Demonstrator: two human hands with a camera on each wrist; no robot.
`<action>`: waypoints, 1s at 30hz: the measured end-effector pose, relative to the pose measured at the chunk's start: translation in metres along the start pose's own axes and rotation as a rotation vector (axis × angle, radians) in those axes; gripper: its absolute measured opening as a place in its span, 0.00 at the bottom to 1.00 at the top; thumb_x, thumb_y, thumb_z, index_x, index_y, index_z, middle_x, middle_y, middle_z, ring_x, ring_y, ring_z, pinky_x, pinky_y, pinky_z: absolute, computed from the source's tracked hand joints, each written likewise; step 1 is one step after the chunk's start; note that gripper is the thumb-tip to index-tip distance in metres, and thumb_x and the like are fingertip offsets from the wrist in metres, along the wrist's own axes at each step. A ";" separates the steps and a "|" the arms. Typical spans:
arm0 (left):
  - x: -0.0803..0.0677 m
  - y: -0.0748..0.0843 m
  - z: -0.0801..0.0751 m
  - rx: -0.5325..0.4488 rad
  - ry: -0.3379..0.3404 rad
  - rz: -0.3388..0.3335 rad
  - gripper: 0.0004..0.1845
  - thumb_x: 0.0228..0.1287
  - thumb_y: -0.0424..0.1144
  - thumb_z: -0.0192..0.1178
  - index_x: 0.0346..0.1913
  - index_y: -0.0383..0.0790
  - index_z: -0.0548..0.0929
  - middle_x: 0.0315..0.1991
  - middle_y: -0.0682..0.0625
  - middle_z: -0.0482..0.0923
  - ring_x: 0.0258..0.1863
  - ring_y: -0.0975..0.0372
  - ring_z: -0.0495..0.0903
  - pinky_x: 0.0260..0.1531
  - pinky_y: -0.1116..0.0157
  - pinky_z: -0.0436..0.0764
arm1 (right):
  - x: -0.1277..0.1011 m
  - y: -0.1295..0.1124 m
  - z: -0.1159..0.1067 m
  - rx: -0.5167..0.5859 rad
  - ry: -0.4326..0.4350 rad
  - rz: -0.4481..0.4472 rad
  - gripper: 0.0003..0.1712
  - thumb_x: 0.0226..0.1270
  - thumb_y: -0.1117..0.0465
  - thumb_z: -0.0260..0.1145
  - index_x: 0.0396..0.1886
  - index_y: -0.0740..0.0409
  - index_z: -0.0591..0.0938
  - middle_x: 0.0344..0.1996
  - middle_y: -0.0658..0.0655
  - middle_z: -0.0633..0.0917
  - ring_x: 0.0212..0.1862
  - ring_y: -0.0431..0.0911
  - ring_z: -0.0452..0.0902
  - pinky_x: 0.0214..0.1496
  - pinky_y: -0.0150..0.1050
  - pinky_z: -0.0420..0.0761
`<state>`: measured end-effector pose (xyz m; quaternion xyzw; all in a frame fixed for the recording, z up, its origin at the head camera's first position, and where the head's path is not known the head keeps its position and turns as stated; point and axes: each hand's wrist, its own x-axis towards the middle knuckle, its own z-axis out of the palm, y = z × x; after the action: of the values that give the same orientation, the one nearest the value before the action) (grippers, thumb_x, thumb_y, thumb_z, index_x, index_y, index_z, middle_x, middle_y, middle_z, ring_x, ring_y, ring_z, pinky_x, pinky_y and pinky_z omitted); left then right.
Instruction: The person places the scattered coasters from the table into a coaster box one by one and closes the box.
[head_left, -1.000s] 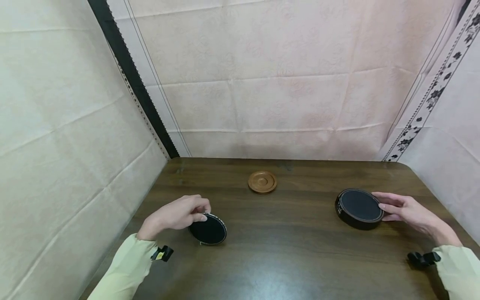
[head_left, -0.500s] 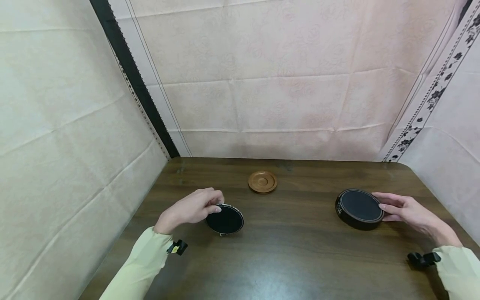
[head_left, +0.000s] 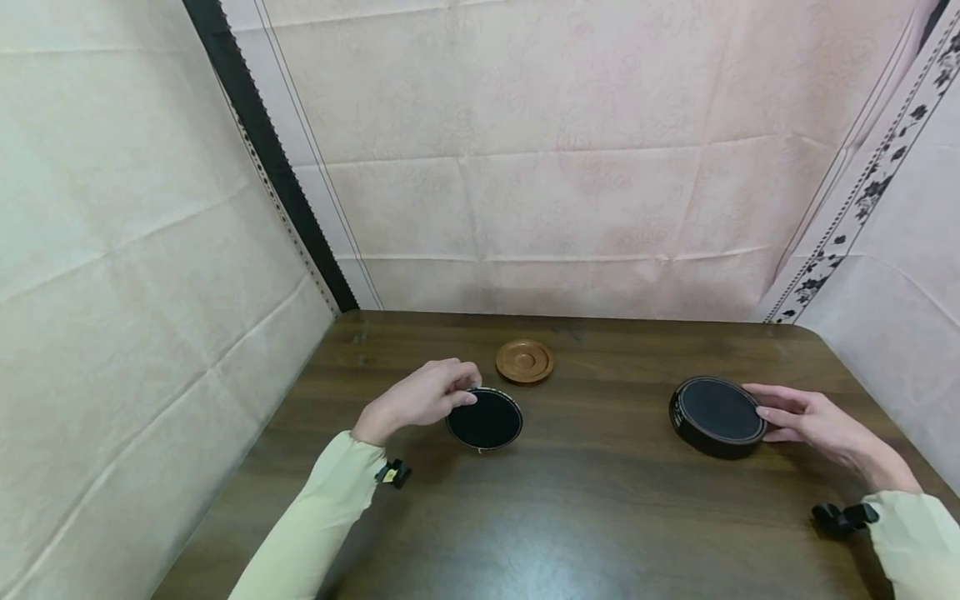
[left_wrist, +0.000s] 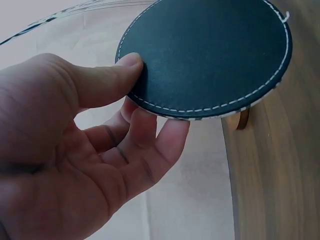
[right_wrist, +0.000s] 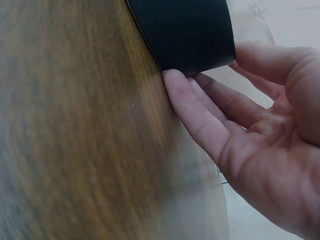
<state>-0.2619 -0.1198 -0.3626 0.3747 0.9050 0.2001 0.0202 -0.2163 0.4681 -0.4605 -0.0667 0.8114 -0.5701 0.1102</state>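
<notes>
On table [head_left: 600, 500]: left hand [head_left: 416, 398] pinches unmarked black coaster [head_left: 484, 419]; right hand [head_left: 813, 421], fingers straight, touches black holder [head_left: 716, 415].

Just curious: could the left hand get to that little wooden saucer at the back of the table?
Probably yes. The left hand is close to the wooden saucer with bare table between, but it already pinches a black coaster.

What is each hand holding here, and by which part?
The left hand pinches the black coaster at its rim, thumb on top. The right hand rests straight fingers against the black round holder's side wall.
</notes>
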 end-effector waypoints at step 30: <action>0.089 0.048 0.030 -0.249 0.016 0.034 0.05 0.70 0.41 0.60 0.46 0.51 0.78 0.34 0.55 0.77 0.33 0.63 0.75 0.34 0.70 0.76 | 0.001 -0.001 0.000 0.015 -0.002 -0.001 0.32 0.73 0.63 0.59 0.73 0.66 0.62 0.49 0.31 0.82 0.48 0.36 0.84 0.45 0.42 0.85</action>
<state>-0.2883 -0.0171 -0.3622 0.3830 0.8668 0.3144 0.0561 -0.2171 0.4675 -0.4594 -0.0669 0.8071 -0.5760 0.1111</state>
